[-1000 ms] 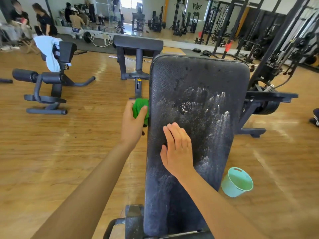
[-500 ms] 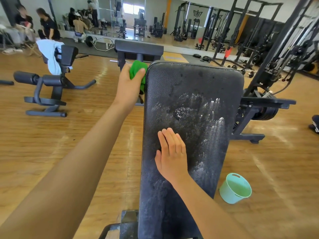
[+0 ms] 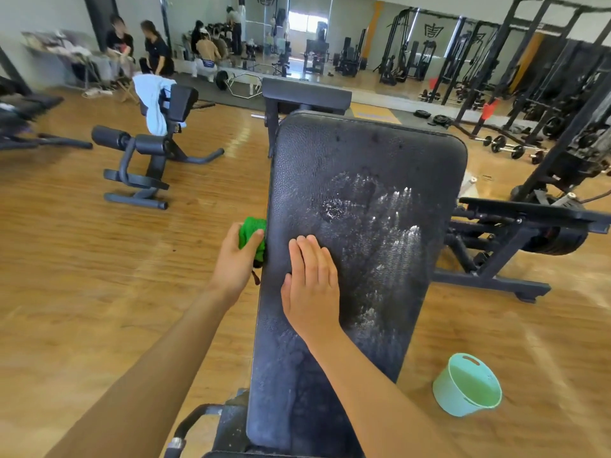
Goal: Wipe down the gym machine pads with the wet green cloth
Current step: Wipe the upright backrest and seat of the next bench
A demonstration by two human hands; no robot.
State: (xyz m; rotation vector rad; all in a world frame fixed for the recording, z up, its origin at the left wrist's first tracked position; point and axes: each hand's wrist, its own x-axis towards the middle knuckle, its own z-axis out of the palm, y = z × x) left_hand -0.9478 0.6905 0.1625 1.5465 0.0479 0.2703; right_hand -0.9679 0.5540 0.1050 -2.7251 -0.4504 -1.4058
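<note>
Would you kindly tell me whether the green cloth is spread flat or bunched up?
Bunched up: the left hand grips the green cloth as a wad against the left edge of the pad.

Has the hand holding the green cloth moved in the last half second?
Yes. The left hand, gripping the green cloth, slid down the pad along its left edge, from the top corner to level with the right hand.
</note>
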